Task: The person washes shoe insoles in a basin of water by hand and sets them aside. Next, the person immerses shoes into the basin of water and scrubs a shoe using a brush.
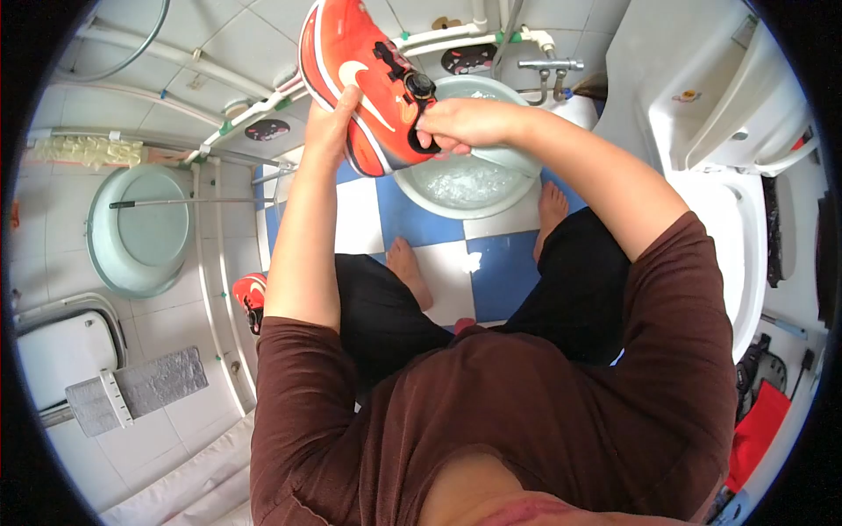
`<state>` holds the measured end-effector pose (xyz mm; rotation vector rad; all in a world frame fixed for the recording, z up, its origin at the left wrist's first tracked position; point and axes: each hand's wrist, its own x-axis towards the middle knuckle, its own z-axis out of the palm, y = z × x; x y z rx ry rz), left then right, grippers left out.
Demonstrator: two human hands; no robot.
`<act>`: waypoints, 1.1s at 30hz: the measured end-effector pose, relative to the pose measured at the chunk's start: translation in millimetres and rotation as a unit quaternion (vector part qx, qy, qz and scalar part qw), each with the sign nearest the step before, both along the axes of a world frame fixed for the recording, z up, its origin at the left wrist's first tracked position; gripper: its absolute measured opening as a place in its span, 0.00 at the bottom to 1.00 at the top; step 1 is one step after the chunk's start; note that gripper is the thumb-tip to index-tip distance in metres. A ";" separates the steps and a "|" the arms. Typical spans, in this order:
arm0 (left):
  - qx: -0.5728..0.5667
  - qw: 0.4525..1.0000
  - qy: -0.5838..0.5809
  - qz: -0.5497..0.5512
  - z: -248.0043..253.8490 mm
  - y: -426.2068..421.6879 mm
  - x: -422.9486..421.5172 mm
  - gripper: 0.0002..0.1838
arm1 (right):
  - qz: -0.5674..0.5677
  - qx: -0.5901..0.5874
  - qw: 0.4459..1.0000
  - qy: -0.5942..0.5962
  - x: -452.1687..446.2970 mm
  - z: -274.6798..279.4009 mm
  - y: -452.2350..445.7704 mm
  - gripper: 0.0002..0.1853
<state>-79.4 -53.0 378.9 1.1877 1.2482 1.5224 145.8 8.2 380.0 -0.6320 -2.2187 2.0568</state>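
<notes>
Both left grip [327,131] and right grip [467,123] clasp the red shoe [368,79], long axis slanting, toe forward-left.

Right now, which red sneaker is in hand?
The raised sneaker: left hand on its side, right hand at its collar; the other sneaker shows past the left forearm, untouched.

Brown short-sleeved top [500,394], black trousers [579,289], seemingly loose, bare feet [410,273]
</notes>
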 end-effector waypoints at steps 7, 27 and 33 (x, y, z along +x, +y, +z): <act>0.039 0.997 0.068 0.012 19.2 -3.6 1.9 0.29 | 0.107 0.139 0.980 -0.090 0.6 3.7 -4.3 0.21; -0.112 0.966 -0.234 0.011 3.2 -5.9 0.5 0.28 | -0.167 0.609 0.765 -0.127 -1.1 -60.5 28.7 0.12; -0.122 0.984 -0.129 -0.025 12.9 -13.6 1.5 0.31 | -0.171 0.470 0.863 -0.066 -11.1 -59.4 23.9 0.11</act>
